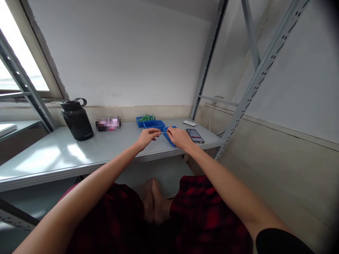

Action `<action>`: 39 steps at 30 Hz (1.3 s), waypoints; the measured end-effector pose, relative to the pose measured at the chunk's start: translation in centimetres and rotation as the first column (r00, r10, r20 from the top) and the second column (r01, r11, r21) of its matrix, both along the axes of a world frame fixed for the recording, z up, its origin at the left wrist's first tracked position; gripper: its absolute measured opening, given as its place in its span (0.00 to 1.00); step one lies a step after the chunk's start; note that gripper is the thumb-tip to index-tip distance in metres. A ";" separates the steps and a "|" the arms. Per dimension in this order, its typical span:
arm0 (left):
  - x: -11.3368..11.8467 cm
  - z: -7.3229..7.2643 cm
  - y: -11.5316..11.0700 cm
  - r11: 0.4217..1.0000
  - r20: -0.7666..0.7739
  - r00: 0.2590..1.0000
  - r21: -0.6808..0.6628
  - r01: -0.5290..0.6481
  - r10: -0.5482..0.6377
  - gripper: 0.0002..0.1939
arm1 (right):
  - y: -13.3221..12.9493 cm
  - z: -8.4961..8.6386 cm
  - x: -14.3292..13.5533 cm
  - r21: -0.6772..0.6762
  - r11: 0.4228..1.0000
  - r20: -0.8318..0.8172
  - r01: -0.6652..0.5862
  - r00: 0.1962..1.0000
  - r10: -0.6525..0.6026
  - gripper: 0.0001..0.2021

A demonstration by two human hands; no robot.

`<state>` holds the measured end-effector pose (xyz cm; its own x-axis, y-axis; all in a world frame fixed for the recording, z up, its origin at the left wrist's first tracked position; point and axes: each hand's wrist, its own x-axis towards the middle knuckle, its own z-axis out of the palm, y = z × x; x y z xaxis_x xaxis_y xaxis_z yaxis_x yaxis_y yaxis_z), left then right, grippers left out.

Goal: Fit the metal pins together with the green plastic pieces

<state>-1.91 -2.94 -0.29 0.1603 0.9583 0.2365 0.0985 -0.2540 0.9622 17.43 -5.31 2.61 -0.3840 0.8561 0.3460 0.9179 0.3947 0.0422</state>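
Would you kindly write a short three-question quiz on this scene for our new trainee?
1. True or false: the phone lies to the right of the black bottle.
2. Where are the green pieces?
A) In the leftmost blue tray
B) In the tray nearest the phone
C) Beside the bottle
3. What spans the gap between the left hand and the right hand?

Key:
1. True
2. A
3. A thin pale piece, too small to identify

Black bottle (pixel 77 121) with looped lid stands at left on grey shelf (pixel 119 144), a blurred pinkish item (pixel 109 124) just beside it. Toward right end, phone (pixel 195 135) face up, screen lit, near flat white device (pixel 189 123). Bright window (pixel 22 53) upper left.
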 end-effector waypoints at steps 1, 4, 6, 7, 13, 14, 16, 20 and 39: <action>0.0 0.0 0.0 1.000 0.028 1.000 -0.015 0.012 -0.011 0.17 | 0.0 0.0 0.0 -0.004 1.000 0.001 0.002 1.000 -0.002 0.16; 0.0 -0.1 0.0 0.999 0.087 0.996 -0.043 0.030 -0.026 0.20 | -0.1 0.0 -0.1 -0.009 1.000 -0.004 -0.002 1.000 0.002 0.16; -0.1 -0.2 0.1 0.998 0.101 0.995 -0.047 0.031 -0.026 0.21 | -0.2 -0.1 -0.3 0.000 1.000 -0.012 -0.014 1.000 0.014 0.16; -0.2 -0.2 0.1 0.998 0.106 0.994 -0.046 0.032 -0.027 0.21 | -0.2 -0.2 -0.4 0.006 1.000 -0.015 -0.023 1.000 0.023 0.15; 0.1 0.1 -0.2 0.994 0.160 0.982 -0.024 0.108 -0.103 0.21 | -0.5 -0.7 -1.2 -0.033 0.998 -0.006 -0.053 0.999 0.053 0.17; 0.2 0.1 -0.2 0.994 0.158 0.982 -0.018 0.111 -0.106 0.20 | -0.5 -0.8 -1.2 -0.035 0.998 -0.010 -0.060 0.998 0.059 0.17; 0.4 0.2 -0.2 0.996 0.113 0.989 0.008 0.093 -0.094 0.18 | -0.5 -0.9 -1.2 -0.026 0.996 -0.033 -0.086 0.996 0.085 0.17; 0.5 0.1 -0.1 0.993 -0.047 0.996 0.087 0.085 -0.081 0.15 | -0.2 -1.0 -0.9 0.026 0.987 -0.101 -0.156 0.982 0.158 0.18; -1.2 0.7 0.7 0.990 -0.043 0.995 0.115 -0.084 0.089 0.19 | 0.3 0.5 0.8 0.003 0.999 -0.060 -0.036 0.998 0.037 0.18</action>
